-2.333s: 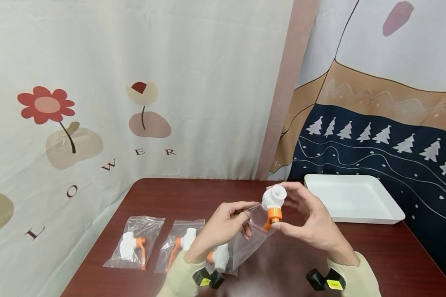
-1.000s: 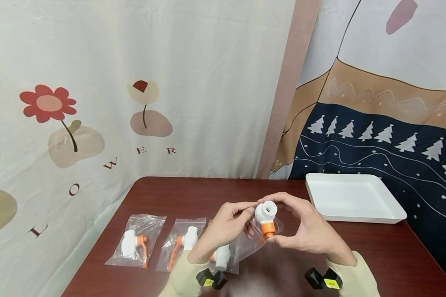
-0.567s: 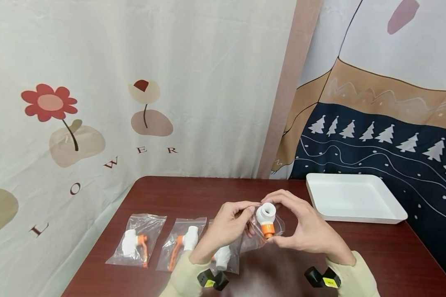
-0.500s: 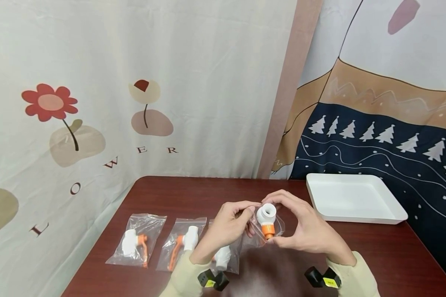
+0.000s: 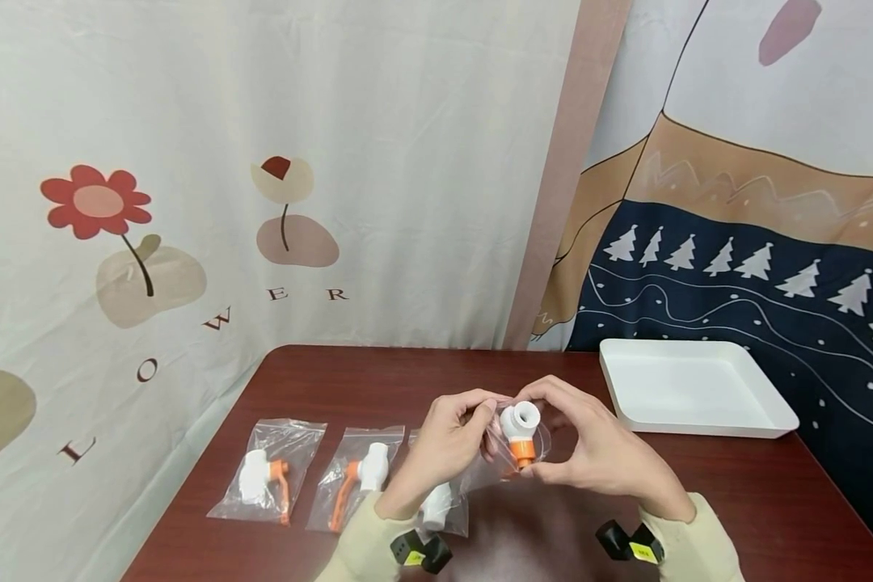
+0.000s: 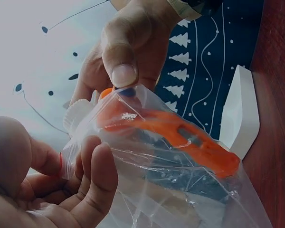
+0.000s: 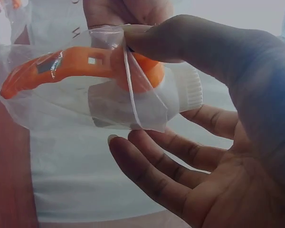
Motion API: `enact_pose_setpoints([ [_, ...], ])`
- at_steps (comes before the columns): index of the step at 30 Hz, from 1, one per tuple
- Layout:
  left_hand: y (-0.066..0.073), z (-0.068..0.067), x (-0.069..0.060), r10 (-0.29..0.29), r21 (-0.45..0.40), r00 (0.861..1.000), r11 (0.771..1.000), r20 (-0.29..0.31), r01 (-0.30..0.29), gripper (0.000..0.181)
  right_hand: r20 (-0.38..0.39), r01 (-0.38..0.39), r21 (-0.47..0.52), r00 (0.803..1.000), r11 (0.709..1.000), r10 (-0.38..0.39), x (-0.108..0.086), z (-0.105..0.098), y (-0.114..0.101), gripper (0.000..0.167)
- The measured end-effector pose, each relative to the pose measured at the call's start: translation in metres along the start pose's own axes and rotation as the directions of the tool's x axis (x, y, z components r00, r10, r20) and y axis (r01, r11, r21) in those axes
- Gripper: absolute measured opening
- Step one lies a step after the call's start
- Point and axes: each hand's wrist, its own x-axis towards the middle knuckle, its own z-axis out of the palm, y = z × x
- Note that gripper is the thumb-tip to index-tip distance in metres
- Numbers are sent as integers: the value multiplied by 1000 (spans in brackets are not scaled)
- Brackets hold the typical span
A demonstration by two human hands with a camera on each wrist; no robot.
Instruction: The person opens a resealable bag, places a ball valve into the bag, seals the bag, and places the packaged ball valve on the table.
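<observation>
A white plastic ball valve with an orange lever handle is held above the table, partly inside a clear plastic bag. My right hand grips the valve between the thumb at its orange end and the fingers at the top. With thumb and index finger, my left hand pinches the bag's edge beside it. The left wrist view shows the orange handle inside the bag. In the right wrist view, the bag's rim crosses the white valve body, whose ribbed end sticks out.
Bagged valves lie on the dark red table at the left: one bagged valve, another bagged valve, and a third bagged valve partly behind the left forearm. A white tray stands at the back right. Printed curtains hang behind.
Since the earliest frame, the right hand has brought the valve down and left toward the left hand, and the bag now surrounds its handle. Over the last half second only slight shifts show.
</observation>
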Motion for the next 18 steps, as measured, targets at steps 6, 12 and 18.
enact_pose_setpoints([
  [6,0,3,-1,4,6,1000,1000,-6,-4,24,13,1,11,1000,1000,-1,-1,1,2,67],
  [12,0,5,-2,-5,23,1000,1000,-28,6,23,8,-18,-24,1000,1000,18,-1,5,2,67],
  [18,2,5,-3,-6,18,999,1000,-45,7,23,9,-75,-59,997,995,75,-4,3,-2,67],
])
